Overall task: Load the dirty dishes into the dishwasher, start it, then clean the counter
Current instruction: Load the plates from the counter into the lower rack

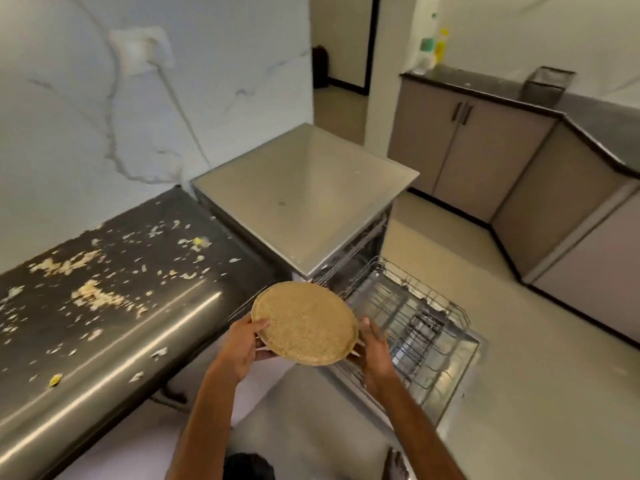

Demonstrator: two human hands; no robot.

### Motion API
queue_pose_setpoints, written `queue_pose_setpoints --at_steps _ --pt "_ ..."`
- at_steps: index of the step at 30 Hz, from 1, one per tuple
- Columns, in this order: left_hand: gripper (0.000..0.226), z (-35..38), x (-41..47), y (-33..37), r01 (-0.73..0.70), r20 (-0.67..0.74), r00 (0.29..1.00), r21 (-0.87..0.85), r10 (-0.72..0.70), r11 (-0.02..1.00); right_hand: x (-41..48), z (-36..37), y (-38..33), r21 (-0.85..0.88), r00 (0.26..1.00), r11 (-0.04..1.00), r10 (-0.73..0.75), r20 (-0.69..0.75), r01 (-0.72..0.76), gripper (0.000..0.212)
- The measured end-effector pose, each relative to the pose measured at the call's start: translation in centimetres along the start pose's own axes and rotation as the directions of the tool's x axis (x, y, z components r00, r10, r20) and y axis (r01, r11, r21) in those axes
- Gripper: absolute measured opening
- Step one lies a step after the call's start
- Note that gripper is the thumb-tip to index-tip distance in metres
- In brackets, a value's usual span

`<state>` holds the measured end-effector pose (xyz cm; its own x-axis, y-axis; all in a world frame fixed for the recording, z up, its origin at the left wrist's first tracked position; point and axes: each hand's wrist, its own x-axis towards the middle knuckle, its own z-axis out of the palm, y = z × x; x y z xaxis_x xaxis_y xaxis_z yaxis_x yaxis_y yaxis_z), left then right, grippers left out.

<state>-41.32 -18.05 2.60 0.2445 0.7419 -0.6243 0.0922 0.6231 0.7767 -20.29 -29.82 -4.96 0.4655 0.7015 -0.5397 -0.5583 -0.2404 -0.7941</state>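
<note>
I hold a round tan speckled plate (304, 323) in both hands, tilted with its underside toward me. My left hand (244, 344) grips its left rim, thumb over the edge. My right hand (372, 344) holds its right rim from beneath. The plate hangs just left of the dishwasher's pulled-out wire rack (408, 317), which sits over the lowered door (457, 372). The dishwasher (304, 192) has a flat grey top. To the left, the dark counter (114, 292) is strewn with food scraps (97, 294).
A white marble wall with a socket (142, 50) and cable rises behind the counter. Grey cabinets (460, 147) with a dark top run along the right, carrying a mesh bin (547, 84) and bottles (433, 46). Bare floor (536, 375) lies to the right of the door.
</note>
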Motion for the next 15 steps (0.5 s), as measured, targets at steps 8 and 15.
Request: queue_pose_setpoints --at_steps 8,15 --pt "0.031 8.8 5.7 -5.5 0.134 -0.078 0.990 0.248 -0.118 0.959 5.2 -10.7 -0.6 -0.098 0.952 0.949 0.304 0.041 -0.299 0.023" --pt "0.017 13.9 10.7 -9.5 0.264 -0.157 0.962 0.344 -0.223 0.901 8.6 -15.1 3.7 0.036 0.894 0.899 0.439 -0.088 -0.437 0.030"
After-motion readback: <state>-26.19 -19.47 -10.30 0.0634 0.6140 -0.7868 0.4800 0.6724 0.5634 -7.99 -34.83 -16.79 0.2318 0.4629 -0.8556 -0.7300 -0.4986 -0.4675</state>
